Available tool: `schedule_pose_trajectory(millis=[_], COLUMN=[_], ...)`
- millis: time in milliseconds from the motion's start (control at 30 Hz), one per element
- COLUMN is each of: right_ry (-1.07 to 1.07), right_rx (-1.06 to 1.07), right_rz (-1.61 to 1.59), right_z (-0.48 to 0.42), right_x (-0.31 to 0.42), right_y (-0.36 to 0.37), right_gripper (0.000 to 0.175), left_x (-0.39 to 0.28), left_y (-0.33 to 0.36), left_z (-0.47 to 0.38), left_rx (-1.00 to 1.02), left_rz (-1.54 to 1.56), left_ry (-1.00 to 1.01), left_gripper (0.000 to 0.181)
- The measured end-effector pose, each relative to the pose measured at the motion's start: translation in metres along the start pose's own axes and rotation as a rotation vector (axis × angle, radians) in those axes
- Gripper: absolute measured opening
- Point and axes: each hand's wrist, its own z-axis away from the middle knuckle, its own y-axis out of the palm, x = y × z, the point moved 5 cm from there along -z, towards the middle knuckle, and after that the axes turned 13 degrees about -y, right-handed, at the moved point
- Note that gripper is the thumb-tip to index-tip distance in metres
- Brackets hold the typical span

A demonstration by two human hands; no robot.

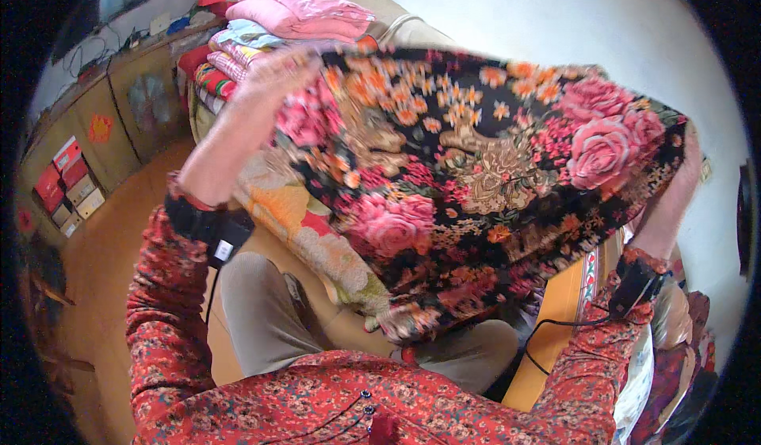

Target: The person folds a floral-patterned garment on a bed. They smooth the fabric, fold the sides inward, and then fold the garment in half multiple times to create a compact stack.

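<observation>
A black fabric with pink roses and orange flowers (475, 165) is stretched in the air between my two hands. At its upper left corner, my left hand (291, 67) is blurred and grips the edge. My right hand (689, 141) holds the fabric's right corner, its fingers largely hidden behind the cloth. Below and to the left of the fabric lies a fuzzy yellow, beige and red floral blanket (321, 248), partly covered by it. The fabric's lower end hangs over my knees and looks blurred.
Folded pink bedding (303, 13) tops a stack of quilts (232, 64) at the upper left. Wooden cabinets (113, 112) line the left wall, with boxes (68, 183) before them. A yellow-orange wooden bed edge (550, 320) and piled clothes (672, 350) are at the right. Black cords hang from both wrist bands.
</observation>
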Motion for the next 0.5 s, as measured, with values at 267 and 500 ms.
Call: schedule_pose_trajectory(millis=[267,500], right_ry=[-0.214,-0.11], right_rx=[-0.118,0.025], right_rz=[0.777,0.894], right_z=[-0.02,-0.022], right_x=[0.01,-0.024], right_y=[-0.102,-0.109], right_gripper=[0.039,0.037], left_x=[-0.117,-0.087], left_y=[0.016,-0.016], left_z=[0.017,-0.003], left_rx=[-0.182,-0.182], left_rz=[-0.256,-0.456], left_ry=[0.494,0.32], left_gripper=[0.026,0.026])
